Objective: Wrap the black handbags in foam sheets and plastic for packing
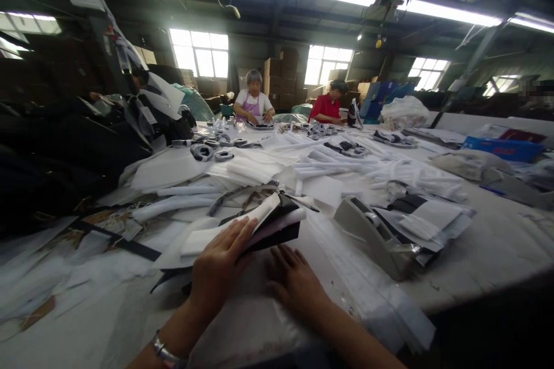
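Tilted up off the table in front of me is a folded black bag-like bundle [277, 229] with white paper sheets around it; its exact kind is unclear. My left hand [223, 256] grips its near side, fingers together along the white sheet and the thumb hidden. My right hand [296, 282] lies low on the table just under the bundle's right corner, its fingers stretched out and holding nothing I can see. A metal clasp [281, 189] shows at the bundle's top, by a grey strap. Right of my hands stands a grey tape dispenser [376, 236].
Flat clear plastic bags [367, 282] lie by my right forearm. A packed black-and-white item [426, 219] rests behind the dispenser. White paper strips and rolled straps [212, 153] spread across the table [497, 236]. Dark bags [64, 150] pile at left. Two co-workers [253, 104] sit opposite.
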A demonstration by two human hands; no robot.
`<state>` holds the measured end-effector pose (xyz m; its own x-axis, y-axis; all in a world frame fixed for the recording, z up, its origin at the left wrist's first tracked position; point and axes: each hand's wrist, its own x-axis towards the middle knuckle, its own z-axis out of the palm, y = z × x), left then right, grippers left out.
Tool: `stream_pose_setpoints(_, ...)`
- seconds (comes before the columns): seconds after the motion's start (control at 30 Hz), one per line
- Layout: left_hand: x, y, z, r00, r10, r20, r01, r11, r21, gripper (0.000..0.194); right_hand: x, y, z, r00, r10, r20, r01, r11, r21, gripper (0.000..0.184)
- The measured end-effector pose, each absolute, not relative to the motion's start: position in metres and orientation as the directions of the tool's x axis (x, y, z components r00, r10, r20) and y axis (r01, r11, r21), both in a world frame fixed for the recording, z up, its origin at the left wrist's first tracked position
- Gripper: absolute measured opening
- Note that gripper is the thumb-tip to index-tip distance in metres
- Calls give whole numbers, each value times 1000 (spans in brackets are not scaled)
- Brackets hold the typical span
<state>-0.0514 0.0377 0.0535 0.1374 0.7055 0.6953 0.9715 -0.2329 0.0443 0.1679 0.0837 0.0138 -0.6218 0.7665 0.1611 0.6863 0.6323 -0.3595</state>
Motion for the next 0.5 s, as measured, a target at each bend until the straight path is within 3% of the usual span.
stream_pose_setpoints(0.07,-51,38,51,155,699,698,969,-244,29,54,158,87,5,-651,738,176,657,665,-354,65)
stream_pose_setpoints(0.37,-30,29,35,277,617,737,954,-267,-136,41,163,68,-15,-607,746,275,686,666,-293,42)
stream_pose_setpoints(0.5,-21,23,26,319,611,725,944,-278,-180,43,199,38,-28,-694,508,510,479,855,-200,31)
